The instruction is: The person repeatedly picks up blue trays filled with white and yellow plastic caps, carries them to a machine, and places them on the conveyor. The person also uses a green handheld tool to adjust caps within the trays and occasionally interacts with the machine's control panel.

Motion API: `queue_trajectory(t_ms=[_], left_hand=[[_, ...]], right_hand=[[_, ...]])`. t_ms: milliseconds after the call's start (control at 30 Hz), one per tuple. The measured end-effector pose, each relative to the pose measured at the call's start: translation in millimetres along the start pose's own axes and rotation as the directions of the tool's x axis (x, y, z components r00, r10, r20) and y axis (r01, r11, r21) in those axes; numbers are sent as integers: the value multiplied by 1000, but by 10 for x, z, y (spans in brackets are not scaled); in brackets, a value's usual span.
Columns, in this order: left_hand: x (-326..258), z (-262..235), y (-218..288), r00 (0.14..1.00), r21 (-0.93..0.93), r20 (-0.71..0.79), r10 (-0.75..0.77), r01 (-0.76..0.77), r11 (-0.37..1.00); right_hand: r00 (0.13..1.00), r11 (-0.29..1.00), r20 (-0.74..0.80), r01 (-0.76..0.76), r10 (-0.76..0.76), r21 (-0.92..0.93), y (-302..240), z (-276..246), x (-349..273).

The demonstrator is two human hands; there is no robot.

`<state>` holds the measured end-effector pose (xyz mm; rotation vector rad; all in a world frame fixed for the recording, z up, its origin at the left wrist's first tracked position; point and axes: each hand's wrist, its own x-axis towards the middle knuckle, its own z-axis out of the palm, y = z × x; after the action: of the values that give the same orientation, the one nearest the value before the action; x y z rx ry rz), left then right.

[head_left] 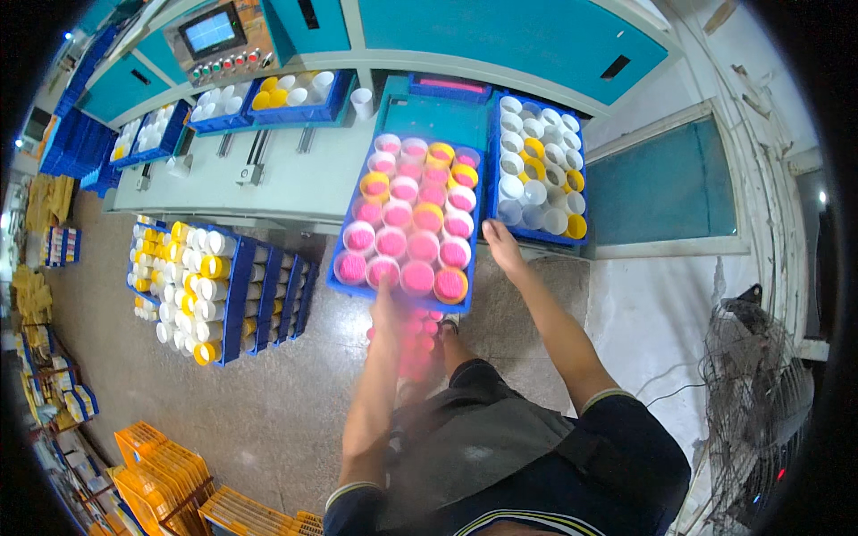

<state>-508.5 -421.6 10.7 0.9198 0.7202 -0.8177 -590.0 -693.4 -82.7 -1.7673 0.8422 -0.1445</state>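
A blue plastic crate (pixel 400 297) is filled with rows of white and yellow open-topped cups. Pink material (pixel 391 242) with a textured surface shows inside the cups; the crate is slightly blurred. My left hand (pixel 384 311) grips its near edge, thumb on top by the front cups and the other fingers hidden below. My right hand (pixel 505 252) is closed at the crate's right side, with most of its fingers hidden. Just beyond that hand, a second blue crate (pixel 538 238) holds white and yellow cups, some with a greyish look inside.
A teal machine (pixel 500 31) with a control panel (pixel 219 40) runs along the back. Blue bins of cups (pixel 295 112) line its pale bench (pixel 223 192). Stacked cup crates (pixel 234 299) stand on the floor at left, pink pieces (pixel 416 344) below, a fan (pixel 755 384) at right.
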Motion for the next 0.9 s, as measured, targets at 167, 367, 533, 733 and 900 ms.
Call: queue_trajectory(t_ms=[167,367,533,733,900], left_hand=[[-488,-891,-496,983,-34,-128,135,-140,990],[-693,-2064,-1054,901,102,-418,116,-80,992],[-761,-2863,-1458,899,-138,-426,102,-176,975],[409,-3852,-1964,883,-29,-468,-23,11,1000],[1648,-4736,-2562,956,17,-255,-144,153,988]], right_hand=[[940,917,161,-333,302,221,142,490,83],[925,899,220,-360,310,248,447,614,-1119],[855,827,228,-512,466,232,1090,1094,-1881],[777,755,203,-628,596,189,2463,2049,-1599],[792,789,44,-610,608,77,3751,2541,-1161]])
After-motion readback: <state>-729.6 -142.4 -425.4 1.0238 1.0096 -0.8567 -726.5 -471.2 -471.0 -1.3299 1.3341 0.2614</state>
